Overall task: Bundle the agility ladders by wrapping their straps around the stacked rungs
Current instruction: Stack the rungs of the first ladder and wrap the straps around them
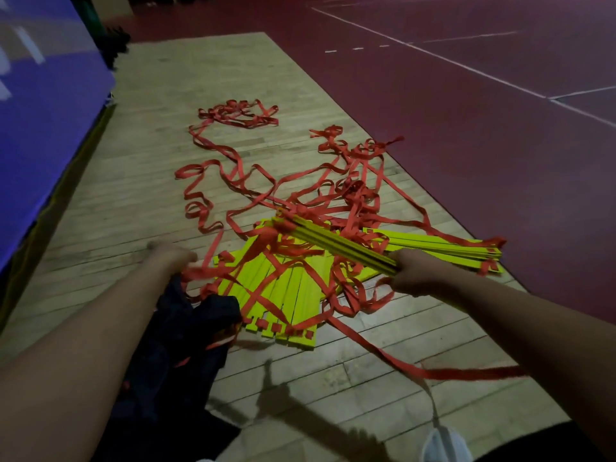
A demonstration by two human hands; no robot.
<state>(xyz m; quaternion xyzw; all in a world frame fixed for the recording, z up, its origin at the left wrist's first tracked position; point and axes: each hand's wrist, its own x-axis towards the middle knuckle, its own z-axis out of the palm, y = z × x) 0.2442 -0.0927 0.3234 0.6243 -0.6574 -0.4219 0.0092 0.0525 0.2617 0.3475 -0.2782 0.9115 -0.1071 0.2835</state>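
Observation:
My right hand grips the near end of a stack of yellow rungs, lifted and pointing away to the left. My left hand holds a red strap that runs taut toward the rungs. More yellow rungs lie fanned flat on the wooden floor between my hands, crossed by red straps. A third group of rungs lies to the right. Loose red straps sprawl in tangles farther out.
A dark bag lies under my left forearm beside the fanned rungs. A blue padded wall stands at the left. Red court flooring with white lines borders the wooden strip. A white shoe shows at the bottom.

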